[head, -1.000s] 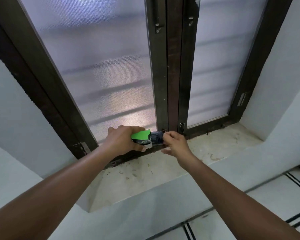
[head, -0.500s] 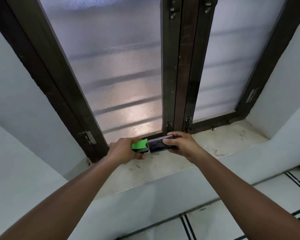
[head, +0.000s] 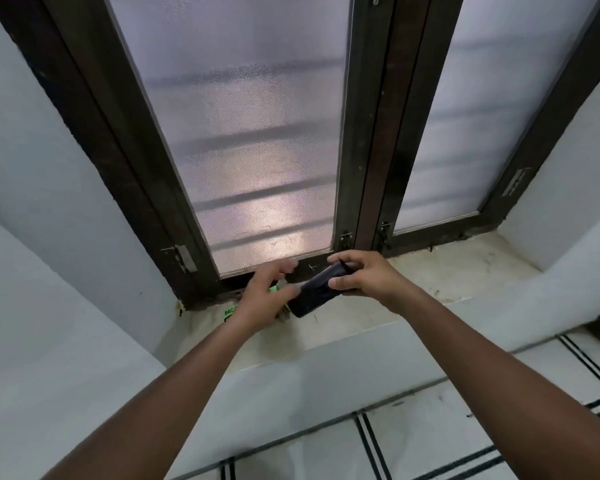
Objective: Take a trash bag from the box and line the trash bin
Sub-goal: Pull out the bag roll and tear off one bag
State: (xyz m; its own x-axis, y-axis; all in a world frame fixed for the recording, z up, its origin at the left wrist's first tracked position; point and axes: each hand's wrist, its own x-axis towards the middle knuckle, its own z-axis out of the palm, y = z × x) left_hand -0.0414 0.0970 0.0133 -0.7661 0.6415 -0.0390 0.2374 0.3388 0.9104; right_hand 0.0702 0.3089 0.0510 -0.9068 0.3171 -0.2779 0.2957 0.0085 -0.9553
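Note:
A black roll of trash bags is out of its box, held over the window sill with my right hand gripping its right end between thumb and fingers. My left hand hovers just left of the roll with its fingers spread; one fingertip is near the roll's left end. The green and white bag box lies on the sill under my left hand, mostly hidden by it. No trash bin is in view.
The stained stone window sill runs in front of a dark-framed window with frosted panes. White walls close the recess left and right. Below the sill are white floor tiles with black lines.
The black roll has come fully out of the green box, pulled to the right by my right hand. My left hand has let the box drop onto the sill and spread its fingers.

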